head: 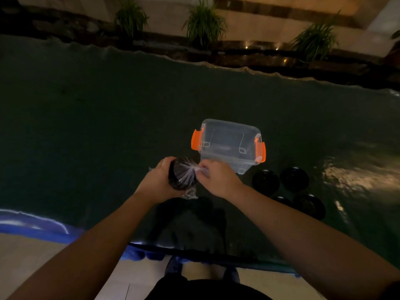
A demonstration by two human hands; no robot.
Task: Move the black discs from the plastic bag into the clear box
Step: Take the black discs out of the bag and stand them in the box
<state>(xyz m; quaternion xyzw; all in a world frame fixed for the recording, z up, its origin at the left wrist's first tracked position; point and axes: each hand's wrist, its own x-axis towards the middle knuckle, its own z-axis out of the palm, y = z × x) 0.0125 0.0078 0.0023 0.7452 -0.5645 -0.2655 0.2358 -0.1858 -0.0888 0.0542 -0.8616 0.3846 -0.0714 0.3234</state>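
Observation:
A clear plastic bag (184, 173) wrapped around a stack of black discs is held just above the dark table, in front of the clear box (229, 144). My left hand (158, 182) cups the stack from the left and below. My right hand (218, 178) pinches the bag's twisted neck on the right side. The clear box has orange latches, stands with no lid on it and looks empty. Several loose black discs (265, 182) lie on the table to the right of my right forearm.
The table (108, 118) is covered with a dark green cloth whose near edge (194, 254) runs just in front of my body. Potted plants (204, 22) and a dark ledge stand beyond the far edge. Pale floor tiles show below.

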